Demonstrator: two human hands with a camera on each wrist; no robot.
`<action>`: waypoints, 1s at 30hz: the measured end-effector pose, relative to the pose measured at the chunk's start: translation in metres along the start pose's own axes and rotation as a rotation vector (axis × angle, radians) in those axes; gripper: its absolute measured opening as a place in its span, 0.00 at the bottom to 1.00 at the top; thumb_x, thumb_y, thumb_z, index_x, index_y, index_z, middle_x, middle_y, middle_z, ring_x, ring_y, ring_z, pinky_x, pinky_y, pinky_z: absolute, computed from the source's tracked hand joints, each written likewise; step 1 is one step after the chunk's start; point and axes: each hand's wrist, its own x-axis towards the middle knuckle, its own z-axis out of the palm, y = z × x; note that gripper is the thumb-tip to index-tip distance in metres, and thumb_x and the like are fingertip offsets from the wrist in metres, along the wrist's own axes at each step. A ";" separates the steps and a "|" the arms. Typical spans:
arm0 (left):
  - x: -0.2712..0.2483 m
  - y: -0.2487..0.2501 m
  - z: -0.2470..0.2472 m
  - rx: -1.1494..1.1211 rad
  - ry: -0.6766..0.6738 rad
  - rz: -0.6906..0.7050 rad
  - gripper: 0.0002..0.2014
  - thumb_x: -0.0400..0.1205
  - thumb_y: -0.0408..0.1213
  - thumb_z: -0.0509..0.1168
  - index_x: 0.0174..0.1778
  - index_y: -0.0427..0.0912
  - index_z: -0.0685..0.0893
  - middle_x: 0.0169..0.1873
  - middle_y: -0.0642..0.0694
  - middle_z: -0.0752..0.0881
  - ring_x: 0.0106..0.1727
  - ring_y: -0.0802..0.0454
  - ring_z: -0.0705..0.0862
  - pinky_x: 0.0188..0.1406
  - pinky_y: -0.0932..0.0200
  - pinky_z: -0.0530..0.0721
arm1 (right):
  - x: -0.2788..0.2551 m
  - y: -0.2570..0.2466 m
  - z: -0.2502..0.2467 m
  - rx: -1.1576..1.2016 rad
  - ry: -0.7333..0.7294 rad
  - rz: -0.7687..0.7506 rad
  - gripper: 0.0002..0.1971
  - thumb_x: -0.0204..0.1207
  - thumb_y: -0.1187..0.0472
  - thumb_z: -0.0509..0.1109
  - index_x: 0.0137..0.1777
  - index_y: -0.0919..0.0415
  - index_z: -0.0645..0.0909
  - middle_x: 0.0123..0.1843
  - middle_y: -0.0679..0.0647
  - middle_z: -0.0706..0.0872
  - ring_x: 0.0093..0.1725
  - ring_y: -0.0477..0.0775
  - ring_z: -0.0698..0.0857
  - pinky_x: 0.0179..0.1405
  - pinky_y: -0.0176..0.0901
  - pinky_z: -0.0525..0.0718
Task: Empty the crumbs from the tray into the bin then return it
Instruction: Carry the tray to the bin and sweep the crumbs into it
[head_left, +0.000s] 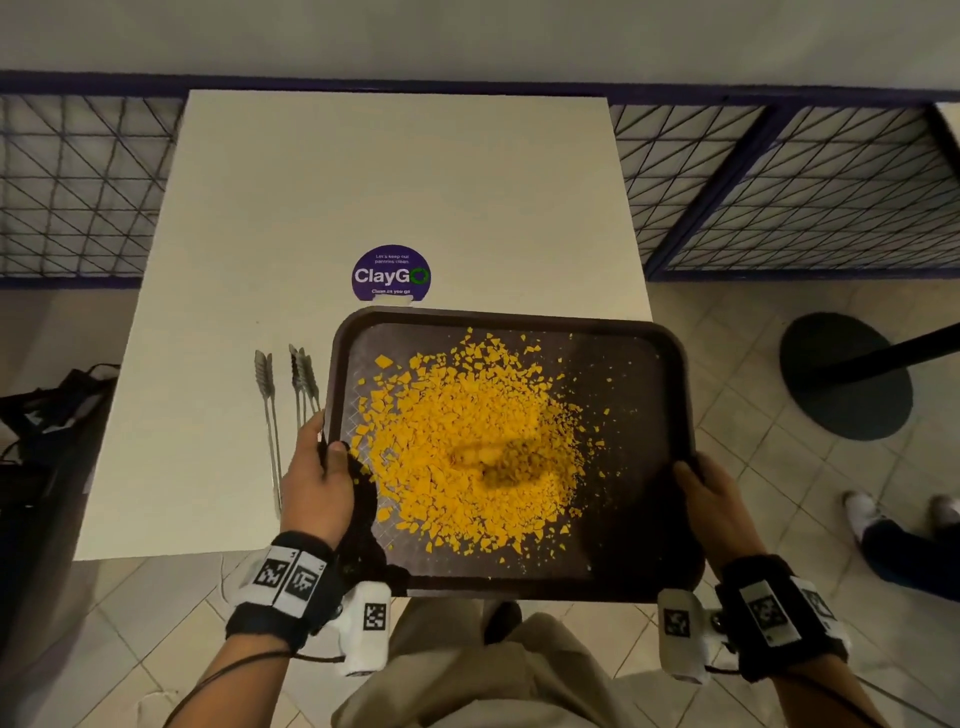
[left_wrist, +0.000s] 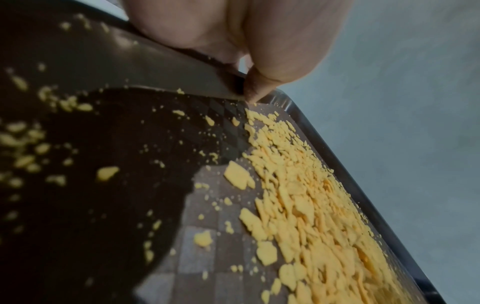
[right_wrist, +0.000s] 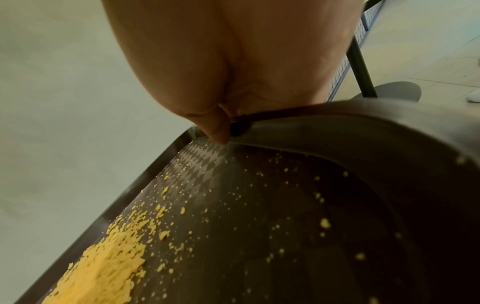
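A dark brown tray (head_left: 644, 374) carries a wide heap of yellow crumbs (head_left: 467, 441). I hold it roughly level, partly over the near right corner of the white table (head_left: 363, 182) and partly past its edge. My left hand (head_left: 317, 467) grips the tray's left rim, thumb on top. My right hand (head_left: 714, 499) grips the right rim the same way. In the left wrist view the thumb (left_wrist: 259, 90) presses on the rim (left_wrist: 182, 76) beside the crumbs (left_wrist: 311, 216). The right wrist view shows my thumb (right_wrist: 218, 129) on the rim (right_wrist: 337, 127), crumbs (right_wrist: 103, 277) lower left. No bin is in view.
Two pairs of metal tongs (head_left: 291, 395) lie on the table left of the tray. A round purple ClayGo sticker (head_left: 390, 274) sits beyond it. A black round table base (head_left: 844, 376) stands on the tiled floor at right. Another person's shoe (head_left: 862, 512) shows far right. A dark bag (head_left: 47, 410) is at left.
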 end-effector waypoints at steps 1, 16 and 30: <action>-0.006 -0.005 -0.002 -0.014 0.007 -0.002 0.20 0.89 0.34 0.56 0.78 0.51 0.70 0.50 0.40 0.86 0.52 0.39 0.84 0.58 0.46 0.81 | -0.005 0.004 0.001 -0.002 -0.001 -0.011 0.07 0.86 0.55 0.56 0.53 0.48 0.76 0.55 0.59 0.85 0.53 0.61 0.86 0.59 0.67 0.82; -0.154 -0.093 -0.055 0.004 0.102 -0.058 0.18 0.89 0.33 0.55 0.76 0.46 0.72 0.50 0.40 0.84 0.40 0.54 0.80 0.37 0.59 0.75 | -0.113 0.108 0.020 -0.044 -0.094 -0.073 0.09 0.85 0.57 0.55 0.52 0.44 0.76 0.58 0.55 0.84 0.57 0.58 0.83 0.63 0.64 0.80; -0.202 -0.213 -0.128 -0.034 0.084 -0.162 0.20 0.89 0.36 0.55 0.79 0.50 0.71 0.57 0.46 0.83 0.56 0.45 0.81 0.57 0.51 0.78 | -0.185 0.172 0.101 -0.150 -0.069 -0.011 0.09 0.84 0.59 0.58 0.59 0.52 0.77 0.59 0.58 0.85 0.57 0.60 0.84 0.65 0.66 0.79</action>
